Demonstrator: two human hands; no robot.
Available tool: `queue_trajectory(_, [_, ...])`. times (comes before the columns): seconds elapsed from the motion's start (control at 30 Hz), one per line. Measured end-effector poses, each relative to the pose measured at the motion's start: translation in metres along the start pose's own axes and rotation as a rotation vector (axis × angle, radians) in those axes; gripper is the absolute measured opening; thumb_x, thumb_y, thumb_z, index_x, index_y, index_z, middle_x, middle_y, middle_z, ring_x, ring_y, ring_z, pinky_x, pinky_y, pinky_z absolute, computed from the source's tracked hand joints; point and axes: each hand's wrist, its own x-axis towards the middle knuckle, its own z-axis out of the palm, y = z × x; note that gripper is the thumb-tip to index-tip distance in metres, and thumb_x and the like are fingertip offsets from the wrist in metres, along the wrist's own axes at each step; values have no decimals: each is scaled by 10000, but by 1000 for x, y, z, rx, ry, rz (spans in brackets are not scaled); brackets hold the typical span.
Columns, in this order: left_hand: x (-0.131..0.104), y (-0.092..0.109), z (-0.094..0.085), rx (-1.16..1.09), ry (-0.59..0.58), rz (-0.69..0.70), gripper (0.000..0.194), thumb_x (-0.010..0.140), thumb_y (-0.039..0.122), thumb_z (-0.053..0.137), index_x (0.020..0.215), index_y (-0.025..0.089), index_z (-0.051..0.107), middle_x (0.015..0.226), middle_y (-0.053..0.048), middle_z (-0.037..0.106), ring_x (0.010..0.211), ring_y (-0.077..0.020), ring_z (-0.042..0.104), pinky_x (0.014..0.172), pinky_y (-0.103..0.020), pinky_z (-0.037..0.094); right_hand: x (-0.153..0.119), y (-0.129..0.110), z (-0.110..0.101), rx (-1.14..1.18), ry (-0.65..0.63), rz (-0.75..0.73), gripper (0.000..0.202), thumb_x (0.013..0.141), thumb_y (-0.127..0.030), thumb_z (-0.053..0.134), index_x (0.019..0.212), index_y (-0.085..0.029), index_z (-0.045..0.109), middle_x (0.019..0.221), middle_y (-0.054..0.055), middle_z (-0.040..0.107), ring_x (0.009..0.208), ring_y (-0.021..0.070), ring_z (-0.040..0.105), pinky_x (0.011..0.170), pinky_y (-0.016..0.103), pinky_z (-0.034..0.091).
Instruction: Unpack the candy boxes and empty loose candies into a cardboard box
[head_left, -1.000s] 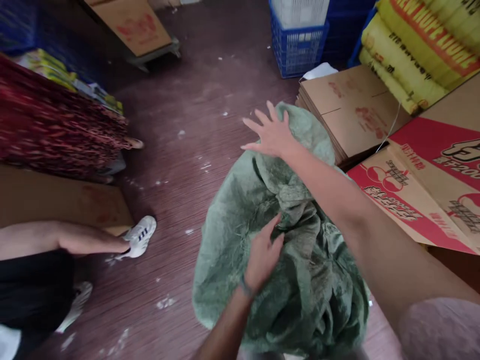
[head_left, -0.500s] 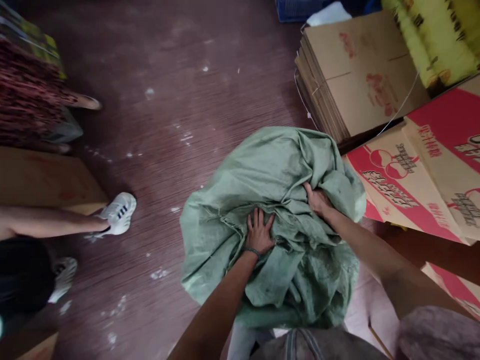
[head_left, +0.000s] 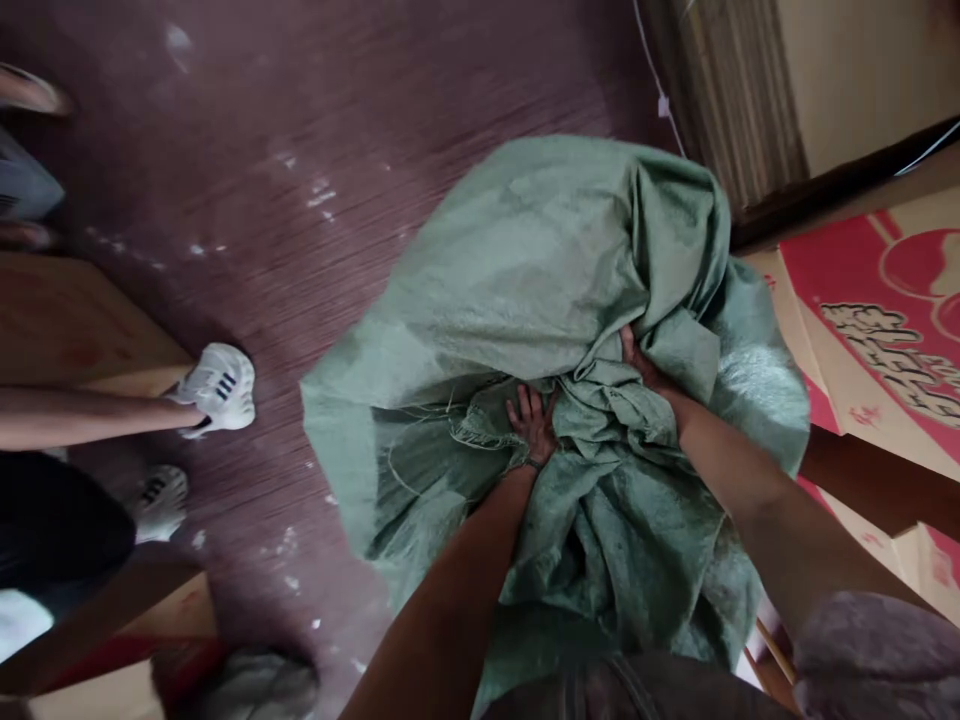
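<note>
A large green woven sack [head_left: 540,260] with frayed edges lies bunched in front of my legs. My left hand [head_left: 534,425] presses into its middle beside the frayed edge, fingers spread and a dark band at the wrist. My right hand [head_left: 646,368] is sunk among the gathered folds to the right, closed on the cloth. Its thumb side shows while the other fingers are hidden by fabric. What lies inside the sack cannot be seen.
Bundled flat cardboard [head_left: 739,100] stands at upper right, with red-printed cartons [head_left: 885,330] below it. At left, a person's white shoe [head_left: 219,388] rests on the dark red floor [head_left: 300,270] near a cardboard box [head_left: 75,320]. An opened box [head_left: 105,690] is at lower left.
My view has come closer to the sack. Its left side has opened into a wider, hollow fold, and both hands have pushed deeper into the cloth.
</note>
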Motion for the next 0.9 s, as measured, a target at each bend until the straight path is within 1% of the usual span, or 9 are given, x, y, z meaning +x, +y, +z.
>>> queue_trajectory(0.1, [16, -5, 14, -41, 40, -5, 579, 1032, 253, 445, 1609, 272, 480, 1661, -158, 414, 1615, -424, 188, 1306, -702, 50, 15, 1, 8, -40, 41, 176, 709, 976, -590, 545, 1630, -329, 462, 1583, 70, 524, 1611, 404, 204, 1279, 687, 232])
queue_trajectory(0.27, [35, -1, 28, -143, 96, -111, 534, 1094, 251, 330, 1615, 272, 444, 1635, -151, 392, 1626, -378, 178, 1313, -689, 18, 20, -5, 1, 91, 161, 111, 739, 1011, -641, 492, 1658, -295, 411, 1557, 76, 531, 1601, 357, 262, 1328, 641, 185])
queue_trajectory(0.4, [26, 1, 28, -155, 71, -31, 515, 1104, 262, 351, 1611, 225, 434, 1664, -168, 376, 1630, -371, 169, 1312, -676, -1, 0, -13, -10, 230, 245, 204, 720, 1069, -628, 342, 1688, -260, 329, 1595, 92, 500, 1583, 327, 301, 1299, 607, 263])
queue_trajectory(0.5, [7, 2, 17, -170, 50, 51, 512, 1116, 291, 350, 1608, 172, 426, 1705, -193, 322, 1629, -367, 172, 1311, -650, 9, -33, -16, -34, 226, 114, 59, 814, 1039, -674, 394, 1705, -231, 248, 1656, 104, 419, 1576, 322, 303, 1295, 541, 285])
queue_trajectory(0.6, [-17, 8, -2, -185, 34, 161, 539, 1107, 328, 411, 1604, 119, 421, 1733, -212, 257, 1634, -376, 128, 1313, -626, 15, -79, -22, -59, 84, -102, -75, 1011, 936, -747, 549, 1717, -230, 168, 1646, 141, 406, 1521, 355, 379, 1256, 499, 349])
queue_trajectory(0.67, [-35, 16, -20, -193, 25, 220, 553, 1089, 305, 456, 1602, 102, 424, 1734, -223, 245, 1632, -381, 130, 1314, -622, 52, -106, -35, -65, -76, -172, -46, 1184, 821, -782, 680, 1712, -196, 165, 1621, 190, 406, 1495, 408, 380, 1216, 526, 385])
queue_trajectory(0.73, [-55, 22, -42, -193, 22, 249, 553, 1065, 246, 475, 1589, 72, 443, 1721, -250, 257, 1624, -392, 168, 1314, -618, 125, -124, -55, -60, -243, -194, 27, 1293, 735, -774, 771, 1695, -138, 185, 1620, 243, 371, 1487, 443, 345, 1178, 555, 412])
queue_trajectory(0.83, [-92, 19, -88, -172, -4, 291, 481, 986, 162, 563, 1444, 21, 604, 1628, -298, 416, 1553, -429, 359, 1286, -603, 286, -128, -89, -45, -411, -180, 151, 1255, 741, -728, 799, 1666, -106, 222, 1605, 268, 353, 1450, 418, 339, 1101, 543, 477])
queue_trajectory(0.9, [-116, 2, -130, -165, -16, 378, 397, 979, 178, 581, 1344, 68, 690, 1576, -255, 512, 1492, -388, 471, 1264, -547, 365, -124, -106, -38, -454, -168, 203, 1200, 768, -689, 797, 1653, -104, 235, 1573, 260, 374, 1409, 388, 362, 1053, 512, 510])
